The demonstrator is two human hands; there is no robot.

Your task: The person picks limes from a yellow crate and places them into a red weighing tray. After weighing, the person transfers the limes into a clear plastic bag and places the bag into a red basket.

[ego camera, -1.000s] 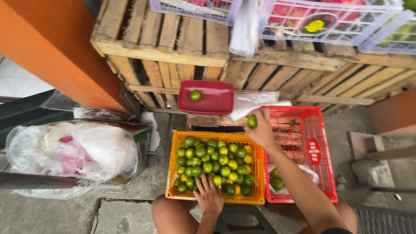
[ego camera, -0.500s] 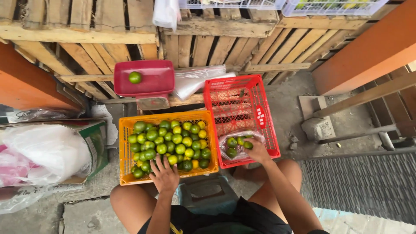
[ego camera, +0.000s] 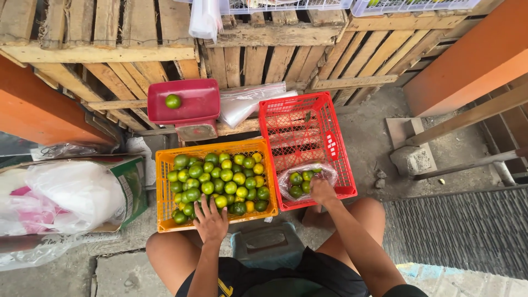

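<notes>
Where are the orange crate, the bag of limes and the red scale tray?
orange crate (ego camera: 163, 181), head view, bare left wall.
bag of limes (ego camera: 300, 180), head view, plastic over the fruit.
red scale tray (ego camera: 201, 102), head view, bare middle of the pan.

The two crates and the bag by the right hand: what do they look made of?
The orange crate and red crate look like moulded plastic: uniform colour, lattice walls. The bag of limes under the right hand seems thin clear plastic film, crinkled and glossy. The left hand rests on the orange crate's limes.
</notes>
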